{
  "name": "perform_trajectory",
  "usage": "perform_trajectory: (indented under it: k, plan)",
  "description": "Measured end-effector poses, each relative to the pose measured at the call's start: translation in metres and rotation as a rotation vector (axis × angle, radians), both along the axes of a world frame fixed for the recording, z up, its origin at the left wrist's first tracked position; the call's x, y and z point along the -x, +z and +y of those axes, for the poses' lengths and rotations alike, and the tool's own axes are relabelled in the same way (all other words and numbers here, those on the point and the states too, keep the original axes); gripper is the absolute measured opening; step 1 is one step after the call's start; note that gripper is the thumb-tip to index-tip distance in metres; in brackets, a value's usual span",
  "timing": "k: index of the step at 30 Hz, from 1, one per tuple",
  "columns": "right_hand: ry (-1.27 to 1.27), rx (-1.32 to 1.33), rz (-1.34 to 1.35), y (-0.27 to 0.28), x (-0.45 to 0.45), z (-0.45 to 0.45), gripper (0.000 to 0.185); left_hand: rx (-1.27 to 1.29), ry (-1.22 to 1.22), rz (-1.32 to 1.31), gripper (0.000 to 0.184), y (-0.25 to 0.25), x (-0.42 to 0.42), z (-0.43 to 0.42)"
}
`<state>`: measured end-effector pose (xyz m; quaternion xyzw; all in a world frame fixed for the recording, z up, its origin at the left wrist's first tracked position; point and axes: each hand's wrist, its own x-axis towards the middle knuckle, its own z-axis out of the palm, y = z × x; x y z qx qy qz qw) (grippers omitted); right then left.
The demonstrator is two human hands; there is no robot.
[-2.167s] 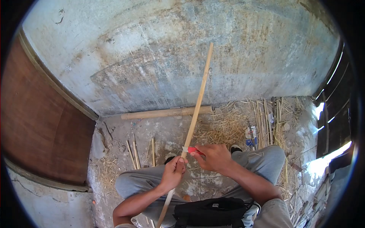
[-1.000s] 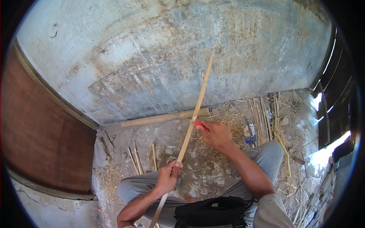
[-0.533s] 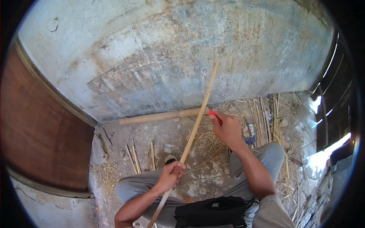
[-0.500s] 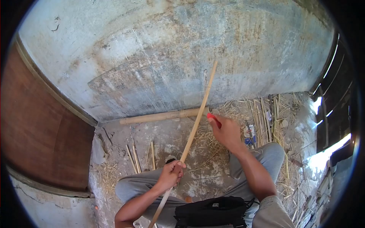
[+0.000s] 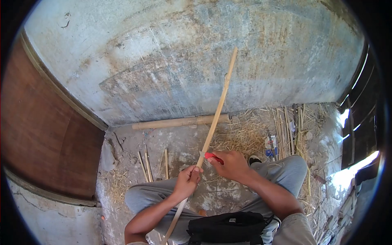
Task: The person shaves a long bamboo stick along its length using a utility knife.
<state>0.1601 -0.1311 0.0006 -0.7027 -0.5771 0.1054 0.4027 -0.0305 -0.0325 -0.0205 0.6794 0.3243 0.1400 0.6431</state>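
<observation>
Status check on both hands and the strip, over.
Left hand gripping long pale wooden strip. Right hand holding red-handled knife, blade at strip. Nothing visibly blocking.

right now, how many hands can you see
2: the left hand is around the pale strip; the right hand, farther up, holds the red knife at the strip.

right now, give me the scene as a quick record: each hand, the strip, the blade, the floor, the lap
left hand: closed around the pale strip
right hand: gripping the red-handled knife
strip: long, slanting from lower left to upper right, its upper end against the wall in view; contact unclear
blade: at the strip, just above the left hand
floor: bamboo pole along the wall, curly shavings
lap: black bag
</observation>
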Motion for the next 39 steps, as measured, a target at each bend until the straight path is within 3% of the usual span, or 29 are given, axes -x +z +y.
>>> perform_trajectory:
  k: [7, 26, 28, 32, 35, 39]
  plan:
    - [0.009, -0.049, -0.125, -0.016, 0.003, 0.000, 0.027, -0.171, -0.010, -0.074, 0.026, -0.013, -0.001, -0.001]
    - [-0.189, -0.151, -0.124, 0.000, -0.010, 0.011, 0.024, -0.175, -0.029, -0.023, 0.027, 0.005, 0.012, -0.005]
    - [-0.338, -0.059, -0.099, 0.001, -0.032, 0.014, 0.026, -0.069, -0.067, 0.042, 0.027, 0.008, 0.016, -0.012]
    - [-0.605, 0.011, -0.152, 0.003, -0.088, 0.012, 0.027, -0.117, -0.169, 0.074, 0.027, 0.004, 0.025, -0.024]
    - [-0.606, -0.068, -0.178, 0.006, -0.087, 0.012, 0.026, 0.069, -0.155, 0.085, 0.027, 0.005, 0.021, -0.016]
    - [-0.319, -0.015, -0.057, 0.006, -0.035, 0.013, 0.027, 0.102, -0.069, 0.046, 0.027, 0.011, 0.012, -0.005]
